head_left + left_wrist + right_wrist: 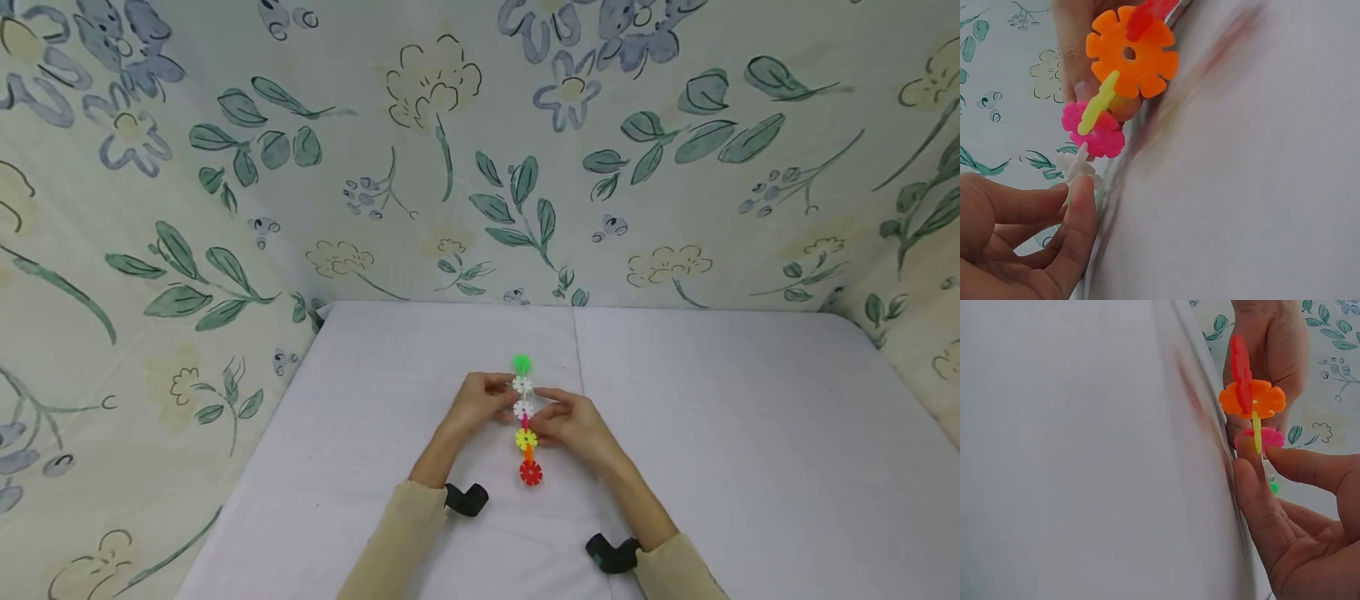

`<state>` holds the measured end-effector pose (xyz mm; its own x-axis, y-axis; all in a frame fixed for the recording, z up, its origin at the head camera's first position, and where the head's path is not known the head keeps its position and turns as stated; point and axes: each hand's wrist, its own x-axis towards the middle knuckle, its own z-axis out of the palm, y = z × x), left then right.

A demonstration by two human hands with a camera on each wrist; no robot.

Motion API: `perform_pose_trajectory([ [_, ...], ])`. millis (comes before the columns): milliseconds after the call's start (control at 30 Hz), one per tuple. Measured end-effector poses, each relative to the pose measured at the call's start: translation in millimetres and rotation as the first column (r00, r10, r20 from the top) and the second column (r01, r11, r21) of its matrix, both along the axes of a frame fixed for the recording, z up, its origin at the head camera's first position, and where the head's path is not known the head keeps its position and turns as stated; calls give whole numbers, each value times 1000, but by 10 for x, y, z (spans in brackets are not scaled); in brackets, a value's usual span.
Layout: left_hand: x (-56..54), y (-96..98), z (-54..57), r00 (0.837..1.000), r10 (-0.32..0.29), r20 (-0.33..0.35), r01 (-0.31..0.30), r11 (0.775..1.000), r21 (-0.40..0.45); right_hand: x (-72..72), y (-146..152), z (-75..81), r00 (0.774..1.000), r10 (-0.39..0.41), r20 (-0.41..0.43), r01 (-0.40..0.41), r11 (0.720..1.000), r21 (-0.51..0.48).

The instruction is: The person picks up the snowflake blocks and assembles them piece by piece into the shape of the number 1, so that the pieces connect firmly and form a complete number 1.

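A chain of notched plastic snowflake discs runs between the two hands. From far end to near end it has a green disc (522,364), white discs (522,384), a pink disc (1094,129), a yellow disc (527,439), an orange disc (1132,52) and a red disc (531,473). With thumb and fingertips, the left hand (481,402) pinches a white disc (1079,167) in the upper part. The right hand (576,425) pinches the chain lower down, beside the pink disc; its fingertips partly hide which piece they grip. Neighbouring discs are slotted together at angles.
A white cloth (750,433) covers the table, with a seam or crease running beyond the chain. Floral fabric (450,167) hangs behind and at the sides. Dark wrist-worn cameras (467,500) sit at both sleeves.
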<state>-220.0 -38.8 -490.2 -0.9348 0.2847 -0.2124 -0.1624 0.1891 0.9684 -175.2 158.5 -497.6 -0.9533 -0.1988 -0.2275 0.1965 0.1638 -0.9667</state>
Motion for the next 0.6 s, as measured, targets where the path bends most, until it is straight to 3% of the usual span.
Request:
perform_pose_trajectory([
  [267, -24, 35, 2, 999, -27, -35, 24, 997, -69, 17, -34, 12, 1000, 13, -18, -12, 997, 76],
  [600, 8, 4, 34, 999, -20, -30, 17, 994, -107, 40, -1, 73, 998, 15, -68, -1, 980, 199],
])
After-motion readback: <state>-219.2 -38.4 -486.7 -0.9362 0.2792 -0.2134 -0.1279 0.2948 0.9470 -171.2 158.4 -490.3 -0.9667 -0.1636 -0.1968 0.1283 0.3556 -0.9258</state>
